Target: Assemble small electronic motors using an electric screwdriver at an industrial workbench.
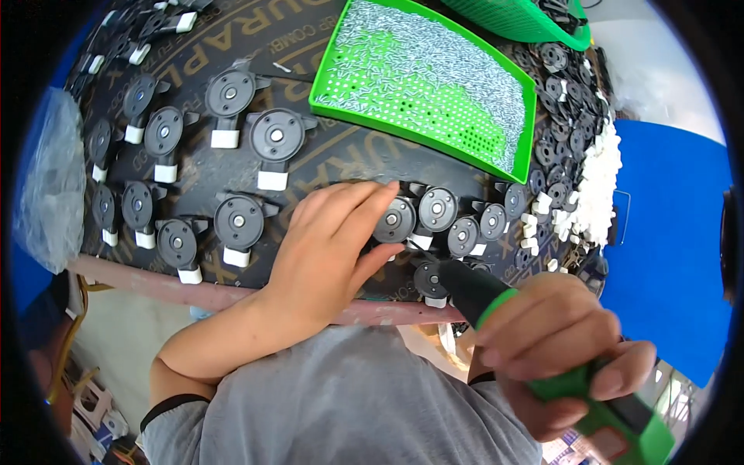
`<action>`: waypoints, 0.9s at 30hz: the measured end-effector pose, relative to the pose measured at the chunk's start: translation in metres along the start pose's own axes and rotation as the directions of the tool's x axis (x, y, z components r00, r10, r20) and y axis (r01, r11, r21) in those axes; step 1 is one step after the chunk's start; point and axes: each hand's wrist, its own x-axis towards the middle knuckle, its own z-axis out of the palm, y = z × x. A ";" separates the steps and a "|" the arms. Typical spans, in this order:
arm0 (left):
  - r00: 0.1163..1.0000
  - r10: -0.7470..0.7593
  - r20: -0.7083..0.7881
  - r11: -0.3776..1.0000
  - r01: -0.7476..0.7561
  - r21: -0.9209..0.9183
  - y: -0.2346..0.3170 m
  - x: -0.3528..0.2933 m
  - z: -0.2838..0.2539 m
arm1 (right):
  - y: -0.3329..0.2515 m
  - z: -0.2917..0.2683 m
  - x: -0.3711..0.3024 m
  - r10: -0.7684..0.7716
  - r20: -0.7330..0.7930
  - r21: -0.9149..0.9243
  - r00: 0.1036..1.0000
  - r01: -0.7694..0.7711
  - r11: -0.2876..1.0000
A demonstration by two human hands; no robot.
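Note:
My left hand (329, 240) lies over the near middle of the table, thumb and fingers closed round a black round plastic part (393, 220). Its palm side is hidden. In my right hand (562, 333) is a green and black electric screwdriver (469, 287), gripped by the handle. The driver's thin tip points toward the lower edge of the held part; whether it touches a screw is too small to tell. Right beside stand similar black discs with white tabs, among them one disc (438, 208) touching or nearly touching the held one, and another (431, 280) under the driver's nose.
A green perforated tray (411, 138) full of small silver screws lies beyond my hands. Several black discs with white tabs (277, 135) spread across the left. At the right are heaped black parts (554, 139) and white pieces (601, 178). A green basket (504, 22) stands far right.

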 end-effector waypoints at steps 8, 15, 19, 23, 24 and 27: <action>0.999 0.034 -0.023 0.999 -0.034 -0.003 -0.002 -0.003 0.004 | 0.010 0.005 -0.005 0.131 0.150 0.006 0.980 -0.133 0.991; 0.998 0.043 -0.044 0.999 -0.043 -0.003 0.000 -0.001 0.006 | 0.020 -0.003 0.004 0.079 0.310 0.109 0.947 -0.118 0.987; 0.999 0.024 -0.049 1.000 -0.023 0.010 -0.002 -0.003 0.005 | 0.022 0.003 0.006 0.097 0.369 0.124 0.924 -0.153 0.980; 0.998 0.041 -0.050 0.999 -0.042 -0.003 0.000 -0.002 0.007 | 0.014 0.015 0.002 0.189 0.136 -0.015 0.972 -0.189 0.982; 0.998 0.040 -0.042 0.998 -0.042 -0.040 0.000 -0.002 0.008 | 0.012 0.010 0.006 0.187 0.190 -0.038 0.964 -0.183 0.982; 0.994 0.076 -0.073 0.997 -0.075 0.022 0.000 -0.005 0.008 | 0.013 0.005 0.009 0.201 0.224 -0.014 0.954 -0.203 0.979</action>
